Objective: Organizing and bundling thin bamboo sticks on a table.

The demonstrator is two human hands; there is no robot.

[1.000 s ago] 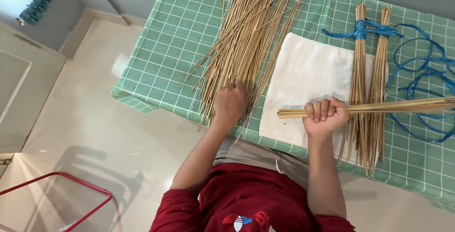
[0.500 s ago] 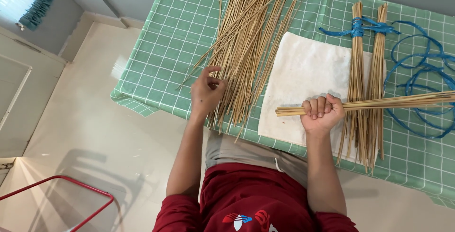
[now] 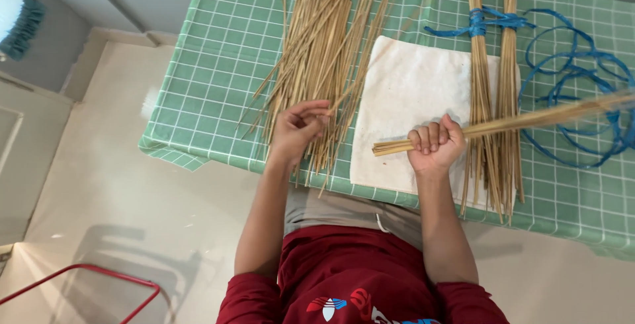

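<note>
On the counter with its green checked cover lie one white cloth, one loose heap of thin sticks left of the cloth, two tied stick bundles at the cloth's right edge, and one blue cord right of those. One held bundle of sticks lies crosswise over the cloth, long axis left to right, its far end rising slightly rightward. The right hand has its fingers wrapped fully around that bundle. The left hand rests on the heap's near end, fingers half curled, pinching single sticks.
</note>
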